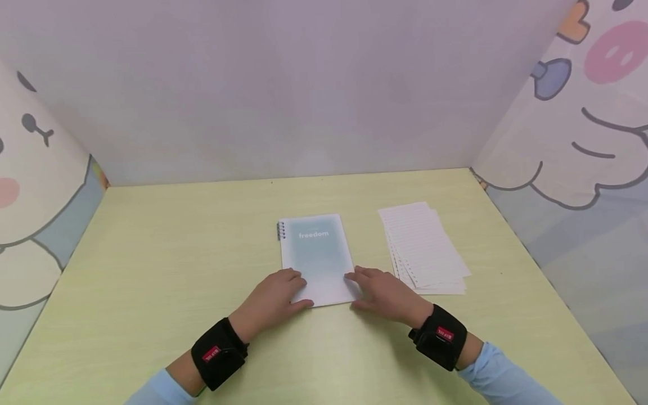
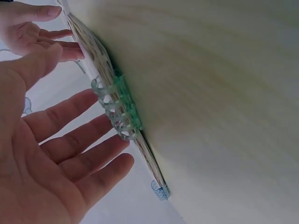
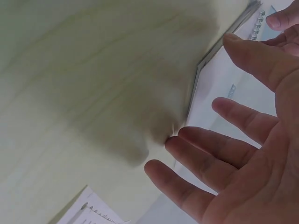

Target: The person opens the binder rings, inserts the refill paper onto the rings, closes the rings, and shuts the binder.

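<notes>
A loose-leaf notebook [image 1: 316, 256] with a pale blue cover reading "freedom" lies closed on the table. Its binding rings [image 2: 117, 109] run along the left side; in the left wrist view they look clear and greenish. At the lower left of the notebook, my left hand [image 1: 273, 298] rests with extended fingers at the bound edge, by the rings. Opposite it, my right hand [image 1: 387, 295] has loosely extended fingers at the lower right edge. Neither hand curls round the notebook. Right of it lies a fanned stack of lined, hole-punched sheets [image 1: 427, 244].
The pale wooden table [image 1: 177, 242] ends at a plain light wall [image 1: 288, 90] at the back. Cartoon-printed panels [image 1: 572, 140] stand along the left and right sides. A black band [image 1: 220, 353] wraps each wrist.
</notes>
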Demonstrator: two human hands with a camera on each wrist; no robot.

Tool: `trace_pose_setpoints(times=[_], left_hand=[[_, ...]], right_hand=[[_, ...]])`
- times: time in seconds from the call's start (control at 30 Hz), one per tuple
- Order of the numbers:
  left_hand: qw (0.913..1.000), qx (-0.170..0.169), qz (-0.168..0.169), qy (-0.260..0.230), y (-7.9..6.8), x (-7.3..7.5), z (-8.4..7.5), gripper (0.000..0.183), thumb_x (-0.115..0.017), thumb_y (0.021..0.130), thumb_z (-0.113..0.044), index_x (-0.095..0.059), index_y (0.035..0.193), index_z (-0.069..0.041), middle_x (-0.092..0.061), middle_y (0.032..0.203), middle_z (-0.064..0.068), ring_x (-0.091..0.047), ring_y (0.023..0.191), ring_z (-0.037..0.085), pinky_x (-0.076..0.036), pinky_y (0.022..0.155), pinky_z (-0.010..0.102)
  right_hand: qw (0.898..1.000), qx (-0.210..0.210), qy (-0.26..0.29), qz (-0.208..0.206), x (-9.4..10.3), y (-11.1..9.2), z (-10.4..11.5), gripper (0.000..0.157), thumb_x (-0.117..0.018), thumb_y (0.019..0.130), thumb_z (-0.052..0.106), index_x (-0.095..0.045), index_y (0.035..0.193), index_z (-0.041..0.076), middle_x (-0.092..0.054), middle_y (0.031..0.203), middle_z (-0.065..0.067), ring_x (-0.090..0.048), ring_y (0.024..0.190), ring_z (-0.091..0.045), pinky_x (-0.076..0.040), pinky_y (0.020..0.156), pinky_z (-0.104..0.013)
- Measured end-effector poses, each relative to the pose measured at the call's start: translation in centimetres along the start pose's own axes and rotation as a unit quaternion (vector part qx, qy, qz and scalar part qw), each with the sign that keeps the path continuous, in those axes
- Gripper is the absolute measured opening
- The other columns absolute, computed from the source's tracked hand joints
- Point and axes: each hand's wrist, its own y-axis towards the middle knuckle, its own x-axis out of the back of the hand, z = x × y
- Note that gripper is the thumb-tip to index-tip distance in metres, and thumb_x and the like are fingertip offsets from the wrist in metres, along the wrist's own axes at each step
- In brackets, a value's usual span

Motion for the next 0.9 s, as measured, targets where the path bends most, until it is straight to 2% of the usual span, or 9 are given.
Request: trace_pose_setpoints(times=[0.1,0.23,0.4,0.7,0.9], left_hand=[[0.9999,0.004,0.010,-0.008,-0.03,-0.01,0.00,0.045,-0.075,0.078,-0.038,-0.068,0.101,0.001,-0.069,0.105,0.015,-0.061,0.097,0.028,-0.055,0.087,0.044],[0.9992,0.014,0.032,-0.020,0.02,0.03,0.01,0.051,-0.079,0.075,-0.033,-0.067,0.110,0.004,-0.067,0.113,0.018,-0.059,0.106,0.031,-0.053,0.092,0.046],[0.9990,0.011,0.039,-0.018,0.05,0.03,0.01,0.044,-0.078,0.077,-0.026,-0.067,0.108,0.003,-0.067,0.113,0.018,-0.059,0.104,0.029,-0.055,0.090,0.045],[0.9991,-0.006,0.041,-0.005,-0.13,0.08,0.07,0.036,-0.071,0.083,-0.026,-0.068,0.105,0.003,-0.066,0.114,0.019,-0.060,0.099,0.029,-0.056,0.086,0.045],[0.9991,-0.013,0.037,-0.017,-0.39,0.14,0.23,0.038,-0.071,0.084,-0.026,-0.067,0.107,0.004,-0.065,0.119,0.022,-0.060,0.107,0.033,-0.055,0.090,0.048]], right_hand=[[1.000,0.014,-0.018,-0.002,-0.03,0.10,-0.09,0.054,-0.075,0.080,0.022,-0.060,0.128,0.001,-0.061,0.131,-0.027,-0.058,0.116,-0.037,-0.052,0.094,-0.053],[0.998,0.038,-0.042,-0.016,0.10,0.26,-0.05,0.048,-0.076,0.078,0.015,-0.064,0.122,0.001,-0.068,0.119,-0.021,-0.064,0.102,-0.031,-0.057,0.085,-0.048],[0.995,0.055,-0.073,-0.028,0.16,0.32,0.13,0.038,-0.075,0.077,0.013,-0.069,0.114,0.003,-0.073,0.106,-0.014,-0.067,0.087,-0.024,-0.057,0.078,-0.047],[0.993,0.041,-0.100,-0.047,0.30,-0.13,0.17,0.037,-0.076,0.076,0.016,-0.070,0.112,0.008,-0.075,0.109,-0.012,-0.067,0.096,-0.026,-0.054,0.083,-0.051],[0.990,0.060,-0.111,-0.062,0.26,-0.27,0.04,0.029,-0.075,0.075,0.010,-0.073,0.104,0.007,-0.076,0.104,-0.012,-0.068,0.093,-0.024,-0.053,0.081,-0.049]])
